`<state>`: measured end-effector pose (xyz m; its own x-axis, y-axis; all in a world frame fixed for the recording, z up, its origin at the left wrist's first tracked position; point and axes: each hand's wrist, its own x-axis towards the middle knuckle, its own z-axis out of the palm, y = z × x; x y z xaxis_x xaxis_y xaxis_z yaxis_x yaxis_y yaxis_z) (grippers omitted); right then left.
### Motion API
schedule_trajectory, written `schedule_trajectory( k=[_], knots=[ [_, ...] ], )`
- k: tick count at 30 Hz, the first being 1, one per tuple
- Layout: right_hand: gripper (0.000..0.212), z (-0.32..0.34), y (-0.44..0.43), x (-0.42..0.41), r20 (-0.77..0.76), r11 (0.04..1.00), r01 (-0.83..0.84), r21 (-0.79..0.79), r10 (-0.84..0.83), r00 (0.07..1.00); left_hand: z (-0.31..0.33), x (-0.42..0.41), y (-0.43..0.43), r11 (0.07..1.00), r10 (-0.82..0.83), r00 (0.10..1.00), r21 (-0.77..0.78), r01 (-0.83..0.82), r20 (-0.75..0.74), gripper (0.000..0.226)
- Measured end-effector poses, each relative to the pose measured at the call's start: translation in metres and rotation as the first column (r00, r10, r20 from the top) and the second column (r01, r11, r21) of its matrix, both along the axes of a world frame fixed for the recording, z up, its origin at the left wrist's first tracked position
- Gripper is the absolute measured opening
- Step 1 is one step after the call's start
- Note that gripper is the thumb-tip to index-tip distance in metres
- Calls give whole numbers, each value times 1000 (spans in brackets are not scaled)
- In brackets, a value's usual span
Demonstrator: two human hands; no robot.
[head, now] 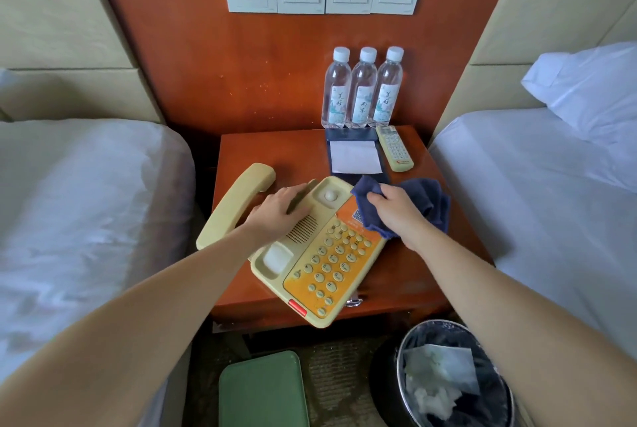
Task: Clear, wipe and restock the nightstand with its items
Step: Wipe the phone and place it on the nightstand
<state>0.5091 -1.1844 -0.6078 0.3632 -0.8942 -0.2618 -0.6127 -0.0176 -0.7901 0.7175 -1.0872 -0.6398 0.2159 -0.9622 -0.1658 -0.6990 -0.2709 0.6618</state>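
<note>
Pretty cramped spot here: the reddish-brown glossy wooden nightstand (431, 275) sits between two white-sheeted beds (86, 202), and the chunky cream plastic telephone base with the orange keypad panel (320, 254) takes up most of its front. I'll place everything off that phone.

The base sits skewed, long axis running from the front edge back toward the wall, and its near corner hangs over the edge. The matching cream handset (234, 202) is off the cradle just left of the base, roughly parallel to it, with one rounded end pointing at the wall.

The left hand (279, 209) lies palm-down on the base by the ribbed speaker grille, fingers stretched out and not wrapped round anything. The right hand (396, 206) has a bunched-up dark blue terry cloth (431, 202) clenched in its fingers at the base's far right corner, with the cloth spilling over the wood.

Behind the phone there's a navy notepad holder with a white sheet (355, 154) and a slim pale remote (394, 149) pointing at the wall, then three clear white-capped water bottles (363, 89) in a row. On the floor in front of the phone are a round black-lined bin with crumpled paper (448, 375) and a flat green plastic thing (262, 392)
</note>
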Motion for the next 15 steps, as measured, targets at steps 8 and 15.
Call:
schedule_trajectory(
  k=[8, 15],
  knots=[
    [29, 22, -26, 52, -144, 939, -334, 79, 343, 928, 3, 3, 0, 999, -35, 998, 17, 35, -46, 73],
    [25, 16, -30, 53, -91, 909, -411, 70, 416, 905, -4, 6, 0, 998, -51, 998, 28, 51, 27, 60]
  ],
)
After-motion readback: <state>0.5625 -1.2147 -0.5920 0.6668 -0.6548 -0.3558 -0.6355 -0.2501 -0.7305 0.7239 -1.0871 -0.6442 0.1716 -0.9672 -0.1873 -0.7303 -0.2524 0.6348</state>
